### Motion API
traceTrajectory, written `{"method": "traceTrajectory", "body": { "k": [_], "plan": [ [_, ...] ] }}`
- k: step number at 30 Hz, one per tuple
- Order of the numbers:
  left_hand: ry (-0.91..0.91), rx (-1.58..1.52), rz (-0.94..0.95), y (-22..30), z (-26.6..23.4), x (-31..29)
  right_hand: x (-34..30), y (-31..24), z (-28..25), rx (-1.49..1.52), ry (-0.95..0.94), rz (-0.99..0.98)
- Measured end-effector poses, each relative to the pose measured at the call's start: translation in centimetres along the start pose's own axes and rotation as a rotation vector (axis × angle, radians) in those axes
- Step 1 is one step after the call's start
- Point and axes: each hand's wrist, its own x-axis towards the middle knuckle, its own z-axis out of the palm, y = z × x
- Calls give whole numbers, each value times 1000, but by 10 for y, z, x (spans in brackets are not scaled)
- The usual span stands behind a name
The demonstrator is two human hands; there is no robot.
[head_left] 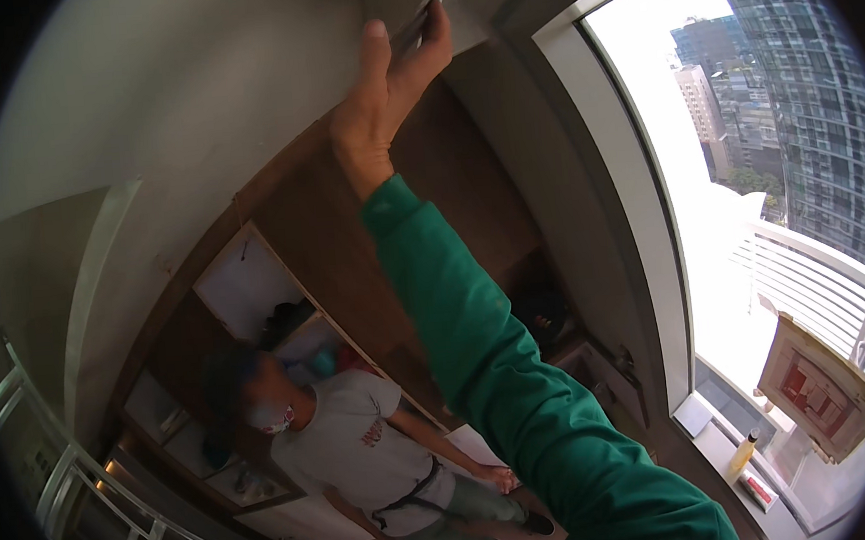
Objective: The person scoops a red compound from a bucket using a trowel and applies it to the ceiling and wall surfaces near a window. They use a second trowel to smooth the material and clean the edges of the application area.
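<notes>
Near the top centre of the frame, the right hand (pixel 389 82) presses a thin dark flat strip (pixel 426 8) against the ceiling, fingers (pixel 433 39) clamped on it for support. Left hand out of view.

A thin, flat strip (pixel 426 5), dark grey with a pale edge, sits high up against the white surface overhead, near the top of the view. It slants up to the right. Its lower end is pinched between the thumb and fingers of a raised hand (pixel 390 87); its upper end runs out of view.
</notes>
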Motion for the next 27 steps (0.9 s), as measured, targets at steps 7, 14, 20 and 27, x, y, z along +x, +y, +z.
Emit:
{"method": "traceTrajectory", "body": {
  "k": [7,14,20,27],
  "plan": [
    [34,-81,56,-28,-19,29,-26,3,-19,-148,-157,39],
    [-63,-2,57,-9,-11,1,-15,26,-35,-105,-105,15],
    [-117,-64,56,-5,16,-30,-6,33,-33,-138,-112,-25],
    [-45,31,56,-19,5,-22,-2,38,-24,-121,-59,-29]
  ]
}}
